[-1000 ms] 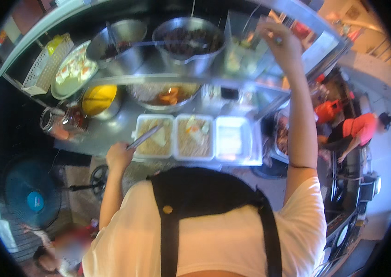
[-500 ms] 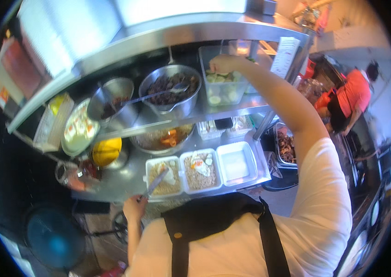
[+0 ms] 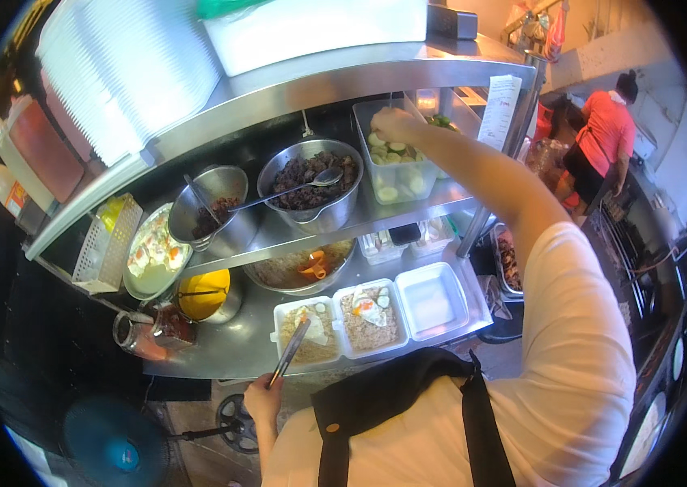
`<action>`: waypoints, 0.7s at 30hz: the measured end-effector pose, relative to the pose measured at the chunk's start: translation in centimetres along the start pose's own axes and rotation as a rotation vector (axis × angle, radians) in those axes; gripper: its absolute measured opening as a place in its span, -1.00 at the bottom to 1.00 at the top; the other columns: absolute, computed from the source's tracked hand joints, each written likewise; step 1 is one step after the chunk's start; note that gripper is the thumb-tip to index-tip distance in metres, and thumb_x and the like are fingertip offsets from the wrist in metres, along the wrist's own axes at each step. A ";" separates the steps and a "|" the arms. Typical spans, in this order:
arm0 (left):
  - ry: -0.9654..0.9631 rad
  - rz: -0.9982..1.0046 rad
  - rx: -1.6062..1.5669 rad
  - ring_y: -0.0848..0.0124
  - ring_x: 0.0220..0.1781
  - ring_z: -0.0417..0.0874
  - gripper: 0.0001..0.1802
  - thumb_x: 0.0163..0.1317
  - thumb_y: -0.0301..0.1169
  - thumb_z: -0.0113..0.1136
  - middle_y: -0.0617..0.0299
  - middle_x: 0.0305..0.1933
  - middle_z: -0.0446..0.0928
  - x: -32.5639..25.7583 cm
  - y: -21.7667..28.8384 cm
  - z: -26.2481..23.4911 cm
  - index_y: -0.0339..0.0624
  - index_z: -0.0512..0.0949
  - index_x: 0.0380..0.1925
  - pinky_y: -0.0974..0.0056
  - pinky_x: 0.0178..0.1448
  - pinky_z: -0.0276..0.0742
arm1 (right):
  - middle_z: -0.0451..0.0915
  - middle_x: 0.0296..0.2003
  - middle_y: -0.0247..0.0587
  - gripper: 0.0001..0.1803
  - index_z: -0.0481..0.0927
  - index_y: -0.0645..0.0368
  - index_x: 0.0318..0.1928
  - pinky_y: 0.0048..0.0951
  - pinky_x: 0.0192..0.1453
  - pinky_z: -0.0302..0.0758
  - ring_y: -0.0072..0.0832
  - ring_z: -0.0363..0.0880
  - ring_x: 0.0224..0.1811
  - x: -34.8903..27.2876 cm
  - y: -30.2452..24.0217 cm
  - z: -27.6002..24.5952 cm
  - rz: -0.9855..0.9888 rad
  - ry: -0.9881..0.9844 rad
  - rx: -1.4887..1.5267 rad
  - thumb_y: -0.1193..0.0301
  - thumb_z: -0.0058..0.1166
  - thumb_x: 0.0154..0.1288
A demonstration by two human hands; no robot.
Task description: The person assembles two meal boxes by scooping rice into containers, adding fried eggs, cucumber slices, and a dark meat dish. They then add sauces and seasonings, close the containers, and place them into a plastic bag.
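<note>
My right hand (image 3: 395,126) reaches up into a clear plastic tub of cucumber slices (image 3: 396,166) on the steel shelf, fingers closed among the slices. My left hand (image 3: 262,399) is low at the counter's front edge, holding metal tongs (image 3: 290,351) whose tips rest over the left white food box (image 3: 308,331). That box holds rice with egg. The middle box (image 3: 370,316) holds rice, a fried egg and cucumber slices. The right box (image 3: 433,299) is empty.
On the shelf stand a steel bowl of dark meat with a spoon (image 3: 311,183), a smaller steel bowl (image 3: 212,211) and a tray of fried eggs (image 3: 153,252). Below are a rice pan (image 3: 299,268) and a yellow pot (image 3: 204,294). Another person in red (image 3: 603,134) works at right. A fan (image 3: 112,446) stands low left.
My right hand has come down from the top shelf edge into the cucumber tub. The view has tilted up toward the shelf. My left hand stays on the tongs at the left box.
</note>
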State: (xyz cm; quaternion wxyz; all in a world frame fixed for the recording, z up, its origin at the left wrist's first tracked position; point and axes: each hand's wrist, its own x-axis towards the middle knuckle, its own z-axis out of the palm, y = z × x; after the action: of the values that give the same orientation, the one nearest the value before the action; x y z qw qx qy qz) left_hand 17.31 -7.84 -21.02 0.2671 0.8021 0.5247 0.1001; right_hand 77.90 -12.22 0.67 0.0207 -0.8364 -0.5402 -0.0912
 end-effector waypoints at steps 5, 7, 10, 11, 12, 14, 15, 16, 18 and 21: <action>0.050 -0.003 0.006 0.07 -0.34 0.68 -0.62 -0.01 -0.10 0.34 0.01 -0.45 0.63 -1.3 -0.6 -1.2 -0.08 0.69 -0.24 0.10 -0.24 0.54 | 0.62 -0.26 0.02 -0.78 0.59 0.27 -0.21 -0.22 -0.14 0.54 -0.16 0.64 -0.20 -5.7 -2.4 -5.6 0.085 0.383 0.161 0.41 0.02 0.20; 0.090 -0.051 0.043 0.06 -0.35 0.68 -0.61 0.00 -0.10 0.33 0.00 -0.47 0.62 -2.1 -0.1 -2.4 -0.12 0.69 -0.26 0.10 -0.25 0.53 | 0.63 -0.21 0.00 -0.73 0.58 0.28 -0.08 -0.35 -0.13 0.53 -0.25 0.65 -0.22 -11.0 -6.3 -5.9 0.129 0.714 0.439 0.41 0.03 0.25; 0.032 -0.049 0.101 0.02 -0.31 0.66 -0.65 0.02 -0.12 0.32 0.00 -0.39 0.64 -1.1 -1.1 -2.4 -0.06 0.69 -0.25 0.08 -0.21 0.55 | 0.62 -0.24 -0.19 -0.79 0.56 0.32 -0.09 -0.42 -0.04 0.49 -0.46 0.61 -0.16 -22.0 -13.5 -2.9 0.262 0.899 0.836 0.49 -0.01 0.33; 0.021 -0.053 0.115 0.02 -0.29 0.66 -0.65 0.02 -0.12 0.32 0.01 -0.38 0.64 -1.0 -0.8 -2.6 -0.06 0.68 -0.24 0.08 -0.19 0.55 | 0.62 -0.22 -0.19 -0.81 0.57 0.32 -0.11 -0.42 -0.02 0.49 -0.45 0.61 -0.13 -24.5 -14.8 -0.4 0.311 0.800 0.764 0.50 0.01 0.32; 0.021 -0.055 0.116 0.02 -0.28 0.67 -0.65 0.02 -0.12 0.31 0.01 -0.37 0.64 -0.9 -0.8 -2.5 -0.06 0.68 -0.24 0.08 -0.18 0.55 | 0.63 -0.19 -0.18 -0.83 0.59 0.29 -0.14 -0.44 0.00 0.47 -0.47 0.59 -0.08 -25.8 -16.6 3.0 0.214 0.700 0.807 0.53 0.06 0.28; 0.033 -0.040 0.101 0.03 -0.26 0.67 -0.65 0.03 -0.13 0.31 0.02 -0.36 0.64 -0.5 -0.9 -2.9 -0.06 0.67 -0.22 0.08 -0.17 0.55 | 0.64 -0.21 -0.11 -0.77 0.63 0.20 -0.12 -0.34 0.00 0.48 -0.35 0.60 -0.11 -26.7 -21.8 10.0 0.281 0.480 0.983 0.51 0.16 0.17; 0.043 -0.022 0.097 0.03 -0.25 0.67 -0.65 0.03 -0.13 0.31 0.02 -0.35 0.65 -0.2 -1.0 -3.1 -0.06 0.67 -0.22 0.08 -0.16 0.55 | 0.63 -0.20 -0.05 -0.70 0.62 0.20 -0.07 -0.29 -0.01 0.49 -0.22 0.60 -0.17 -26.5 -23.3 15.4 0.201 0.419 0.907 0.47 0.19 0.14; 0.050 -0.026 0.112 0.04 -0.25 0.67 -0.65 0.04 -0.13 0.30 0.02 -0.34 0.65 0.0 -1.2 -3.4 -0.05 0.67 -0.21 0.08 -0.16 0.55 | 0.63 -0.23 -0.03 -0.75 0.65 0.17 -0.14 -0.25 -0.08 0.49 -0.15 0.58 -0.24 -25.8 -25.7 17.9 0.159 0.333 0.868 0.48 0.19 0.12; 0.061 -0.020 0.138 0.04 -0.24 0.67 -0.66 0.05 -0.14 0.29 0.03 -0.32 0.65 0.5 -1.3 -3.8 -0.05 0.66 -0.21 0.08 -0.16 0.54 | 0.63 -0.29 -0.05 -0.81 0.67 0.13 -0.21 -0.17 -0.13 0.47 -0.16 0.57 -0.26 -23.7 -28.7 21.6 0.008 0.300 0.823 0.43 0.17 0.12; 0.036 -0.025 0.117 0.03 -0.23 0.66 -0.65 0.08 -0.12 0.26 0.03 -0.31 0.65 1.5 -2.0 -4.1 -0.07 0.65 -0.19 0.06 -0.16 0.54 | 0.64 -0.30 -0.06 -0.80 0.69 0.12 -0.19 -0.22 -0.12 0.50 -0.14 0.57 -0.22 -20.9 -31.2 26.2 0.106 0.104 0.833 0.38 0.16 0.17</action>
State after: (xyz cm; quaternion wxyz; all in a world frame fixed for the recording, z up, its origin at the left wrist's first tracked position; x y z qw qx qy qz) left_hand 14.61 -4.52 -18.83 0.2116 0.8078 0.5443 0.0805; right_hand 44.69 -14.57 -30.74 0.3891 -0.7773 -0.4854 0.0940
